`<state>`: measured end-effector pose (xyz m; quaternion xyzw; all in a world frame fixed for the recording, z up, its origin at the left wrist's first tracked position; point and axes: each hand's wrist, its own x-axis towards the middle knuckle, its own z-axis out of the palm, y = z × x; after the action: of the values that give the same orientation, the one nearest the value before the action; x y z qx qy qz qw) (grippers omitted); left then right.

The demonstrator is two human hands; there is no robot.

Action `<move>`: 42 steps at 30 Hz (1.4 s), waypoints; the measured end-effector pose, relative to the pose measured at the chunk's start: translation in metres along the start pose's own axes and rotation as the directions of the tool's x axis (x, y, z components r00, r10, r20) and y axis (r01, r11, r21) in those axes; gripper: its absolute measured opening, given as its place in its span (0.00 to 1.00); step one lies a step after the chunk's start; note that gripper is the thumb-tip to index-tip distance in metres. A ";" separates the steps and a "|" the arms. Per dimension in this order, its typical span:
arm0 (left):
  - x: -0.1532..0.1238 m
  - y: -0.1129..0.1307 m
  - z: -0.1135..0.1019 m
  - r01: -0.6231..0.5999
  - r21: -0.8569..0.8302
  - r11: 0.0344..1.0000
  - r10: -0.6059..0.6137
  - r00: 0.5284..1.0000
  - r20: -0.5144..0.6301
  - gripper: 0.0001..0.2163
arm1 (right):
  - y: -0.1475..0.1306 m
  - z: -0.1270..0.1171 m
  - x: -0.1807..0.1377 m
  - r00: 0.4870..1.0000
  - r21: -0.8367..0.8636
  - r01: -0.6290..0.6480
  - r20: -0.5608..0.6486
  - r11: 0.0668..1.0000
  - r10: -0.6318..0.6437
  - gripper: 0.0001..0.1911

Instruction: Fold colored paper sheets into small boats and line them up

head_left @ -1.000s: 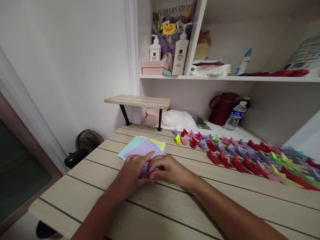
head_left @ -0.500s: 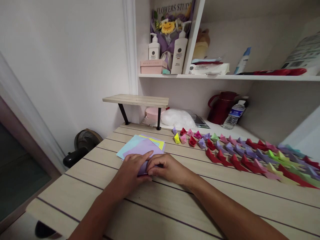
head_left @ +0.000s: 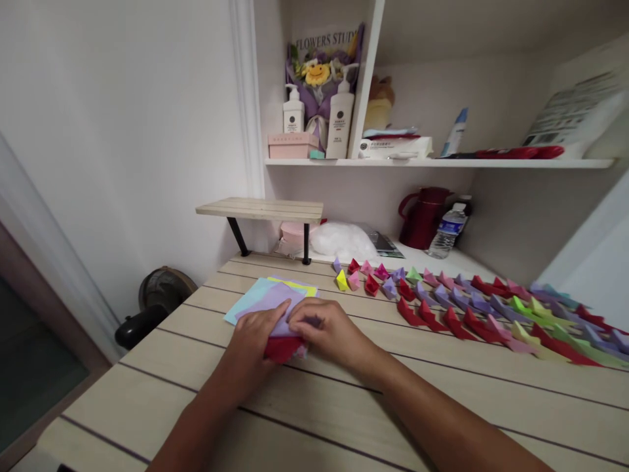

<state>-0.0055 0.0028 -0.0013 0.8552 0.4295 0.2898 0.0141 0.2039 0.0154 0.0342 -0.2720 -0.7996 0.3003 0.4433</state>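
Note:
A purple paper sheet (head_left: 285,322) lies over a stack of coloured paper, with light blue paper (head_left: 240,303) and yellow paper (head_left: 305,288) showing at its edges. My left hand (head_left: 256,333) rests on the stack's left side, fingers stretched out flat across the purple sheet; its thumb is hidden. With bent fingers and thumb together, my right hand (head_left: 322,324) pinches the purple sheet near its right edge. Red paper (head_left: 282,349) shows below the purple one, between my hands. Beside it is a small pink patterned bit that I cannot make out.
Several folded paper boats (head_left: 472,314) stand in rows along the right side of the slatted table (head_left: 162,387). A small raised shelf (head_left: 260,208) stands at the back left. Behind are a red jug (head_left: 425,219), a water bottle (head_left: 447,231) and a plastic bag (head_left: 344,240).
The red paper below the purple sheet has come into view between my hands, and more of the purple sheet shows. The camera view has shifted slightly.

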 end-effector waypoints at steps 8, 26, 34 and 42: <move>0.002 -0.011 -0.001 0.062 0.117 0.991 -0.045 0.988 -0.145 0.39 | -0.007 -0.032 0.006 0.936 -0.039 0.029 -0.351 0.999 -0.040 0.07; 0.005 -0.012 -0.016 0.117 0.268 0.956 -0.015 0.935 -0.355 0.20 | -0.084 -0.116 -0.172 0.971 -0.193 -0.176 0.129 0.965 0.202 0.11; -0.007 0.018 -0.022 -0.138 0.278 0.951 0.262 0.839 -0.477 0.32 | -0.094 -0.134 -0.272 0.894 -0.445 -0.443 -0.160 0.778 0.417 0.27; -0.005 0.129 0.031 -0.440 0.287 0.851 0.484 0.869 -0.102 0.27 | -0.105 -0.115 -0.252 0.946 -0.631 -0.243 0.014 0.737 0.323 0.44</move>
<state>0.1018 -0.0747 0.0057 0.9000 0.2438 0.2991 -0.2028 0.4025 -0.2040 0.0212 -0.5022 -0.8281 0.1002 0.2280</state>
